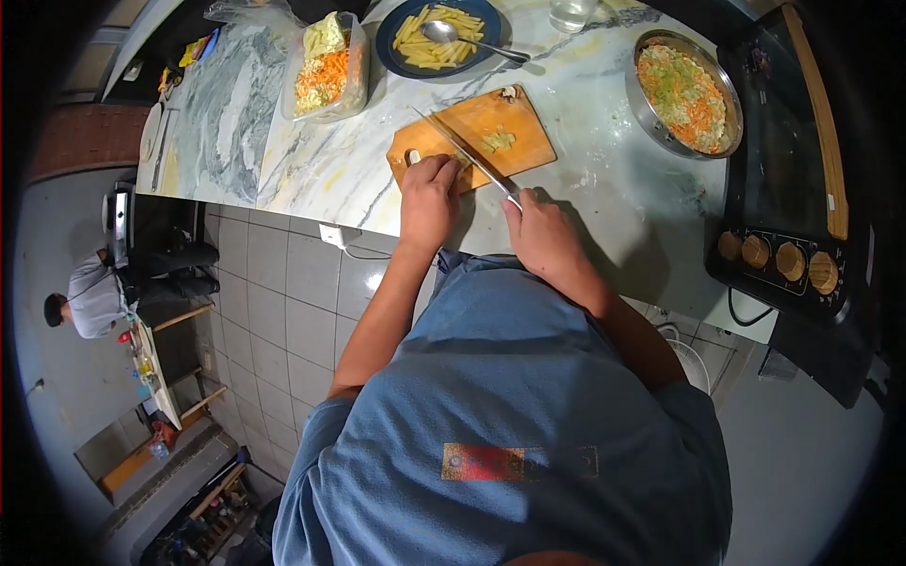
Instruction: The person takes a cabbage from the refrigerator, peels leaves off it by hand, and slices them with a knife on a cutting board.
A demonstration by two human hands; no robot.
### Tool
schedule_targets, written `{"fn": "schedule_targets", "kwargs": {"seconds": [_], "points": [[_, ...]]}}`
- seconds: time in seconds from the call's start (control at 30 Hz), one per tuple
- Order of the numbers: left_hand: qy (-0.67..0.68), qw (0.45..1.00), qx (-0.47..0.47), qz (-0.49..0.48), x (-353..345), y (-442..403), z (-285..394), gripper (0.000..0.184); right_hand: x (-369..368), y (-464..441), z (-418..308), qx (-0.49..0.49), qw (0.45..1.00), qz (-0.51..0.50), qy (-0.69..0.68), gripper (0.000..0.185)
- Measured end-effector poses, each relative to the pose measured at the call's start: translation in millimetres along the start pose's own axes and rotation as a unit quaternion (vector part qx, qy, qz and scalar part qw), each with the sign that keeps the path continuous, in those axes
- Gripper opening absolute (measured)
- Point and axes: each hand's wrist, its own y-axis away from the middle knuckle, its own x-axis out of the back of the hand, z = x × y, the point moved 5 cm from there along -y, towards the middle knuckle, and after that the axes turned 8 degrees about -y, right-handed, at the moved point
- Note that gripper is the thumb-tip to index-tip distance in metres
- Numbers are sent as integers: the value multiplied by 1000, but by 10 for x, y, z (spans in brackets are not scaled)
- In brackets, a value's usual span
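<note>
My right hand (547, 234) is closed around the handle of a kitchen knife (464, 147), its long blade slanting across a wooden cutting board (530, 118). Just left of the blade, my left hand (431, 200) has its fingers bent and pressed onto a pale green vegetable piece (461, 160). The fingertips hide most of that piece. On the other side of the knife lies a small pile of chopped pale green vegetable (498, 141). A small dark-and-white scrap (511, 93) sits at the board's far corner.
Beyond the board stand a dark blue plate (385, 47) of cut yellow strips with a spoon (472, 42), and a plastic container (357, 85) of shredded vegetables. At right are a metal bowl (661, 141) of chopped vegetables and a countertop oven (783, 189). Another person (99, 292) is at far left.
</note>
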Motion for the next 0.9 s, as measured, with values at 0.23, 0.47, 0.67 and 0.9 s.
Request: {"fn": "schedule_targets", "kwargs": {"seconds": [0.23,0.47,0.67,0.9], "points": [[21,1000,11,7,31,-3,40,19,-16,-16,9,-7,1000,-3,7,37],[23,1000,19,11,31,-34,44,16,-40,-34,36,-39,999,-32,15,36],[18,1000,23,5,15,-33,22,16,-40,-50,12,-59,996,-53,38,37],[29,999,23,3,7,-32,10,16,-41,-61,10,-75,994,-71,39,36]]}}
